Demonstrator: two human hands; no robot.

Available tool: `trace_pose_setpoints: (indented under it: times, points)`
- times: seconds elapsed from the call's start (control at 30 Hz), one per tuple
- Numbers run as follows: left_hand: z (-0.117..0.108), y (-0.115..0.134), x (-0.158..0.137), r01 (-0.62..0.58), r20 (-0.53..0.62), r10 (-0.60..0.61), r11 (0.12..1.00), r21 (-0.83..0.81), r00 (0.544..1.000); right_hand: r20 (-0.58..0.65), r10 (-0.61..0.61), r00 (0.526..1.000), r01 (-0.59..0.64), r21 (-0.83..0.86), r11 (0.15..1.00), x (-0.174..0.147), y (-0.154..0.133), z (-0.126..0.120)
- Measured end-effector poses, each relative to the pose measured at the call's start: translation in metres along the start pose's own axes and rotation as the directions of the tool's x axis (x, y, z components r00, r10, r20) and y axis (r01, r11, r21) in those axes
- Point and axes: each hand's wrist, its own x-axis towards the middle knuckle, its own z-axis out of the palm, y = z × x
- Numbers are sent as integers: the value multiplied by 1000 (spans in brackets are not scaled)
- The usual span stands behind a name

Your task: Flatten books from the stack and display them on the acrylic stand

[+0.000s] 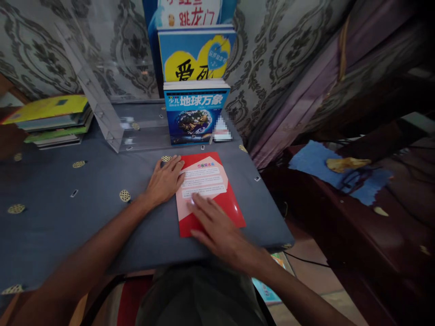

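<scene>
A thin red booklet [234, 210] with a pink panel and white text boxes lies flat on the table in front of me. My left hand [166, 181] rests at its left edge, fingers stretched out, their tips touching the upper left corner. Over its lower part lies my right hand [217, 226], slightly blurred, with the fingers spread. Neither hand grips anything. Just beyond the booklet stands a blue book with a picture of the Earth [190, 122], upright in a clear rack.
The clear plastic rack [102, 113] also carries a yellow and blue book [190, 50] higher up. A stack of books [61, 120] lies at the left on the grey-blue tablecloth [95, 181]. To the right, a dark red surface [306, 181] bears a blue cloth [306, 158].
</scene>
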Motion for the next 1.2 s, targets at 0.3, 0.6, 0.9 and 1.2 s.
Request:
trace_pose_setpoints:
  times: [0.3, 0.6, 0.9, 1.2]
  points:
    - [0, 1, 0, -1, -7, 0, 1000, -5, 1000, 4, 196, 981, -192, -170, 967, 25, 61, -25]
    - [0, -22, -1, 114, -228, -157, 975, -191, 961, -21, 142, 990, -141, -302, 943, 96, 57, -28]
    - [-4, -21, -3, 142, -148, -144, 989, -30, 978, -106, 89, 990, -125, -408, 904, 141, 46, -8]
    - [-8, -13, -2, 107, -67, -96, 977, 182, 993, -114, 109, 987, -149, -437, 887, 141, 47, -12]
